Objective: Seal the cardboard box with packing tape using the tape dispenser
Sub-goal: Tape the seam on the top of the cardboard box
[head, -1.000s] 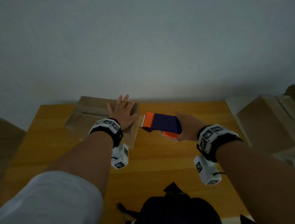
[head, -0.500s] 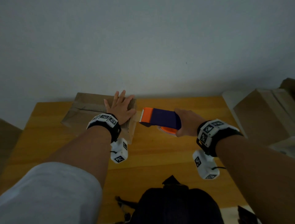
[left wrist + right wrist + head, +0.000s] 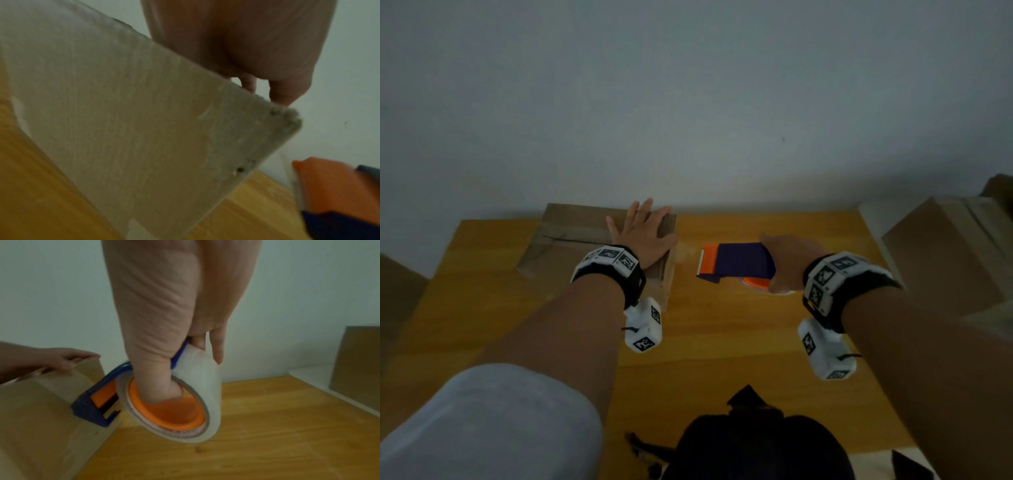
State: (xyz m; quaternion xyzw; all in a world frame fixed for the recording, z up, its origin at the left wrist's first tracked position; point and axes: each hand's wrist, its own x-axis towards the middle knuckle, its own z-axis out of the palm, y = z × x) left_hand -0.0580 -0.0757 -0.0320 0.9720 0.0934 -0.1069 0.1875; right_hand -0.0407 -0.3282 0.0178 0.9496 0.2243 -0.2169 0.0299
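Note:
A brown cardboard box (image 3: 571,236) lies on the wooden table (image 3: 722,342) at the back left, with a strip of clear tape along its top. My left hand (image 3: 643,233) lies flat on the box's right end, fingers straight; the left wrist view shows the box side (image 3: 144,129). My right hand (image 3: 787,263) grips the blue and orange tape dispenser (image 3: 736,262) just right of the box, with a short gap between them. In the right wrist view the thumb sits inside the orange core of the tape roll (image 3: 174,407) and the fingers wrap the dispenser (image 3: 92,404).
More cardboard boxes (image 3: 948,250) stand on a white surface at the right edge. A dark bag (image 3: 753,445) lies at the table's near edge. A pale wall rises right behind the table.
The dispenser has pulled away to the right, opening a gap between its orange front and the box's right end. The left hand stays flat on the box.

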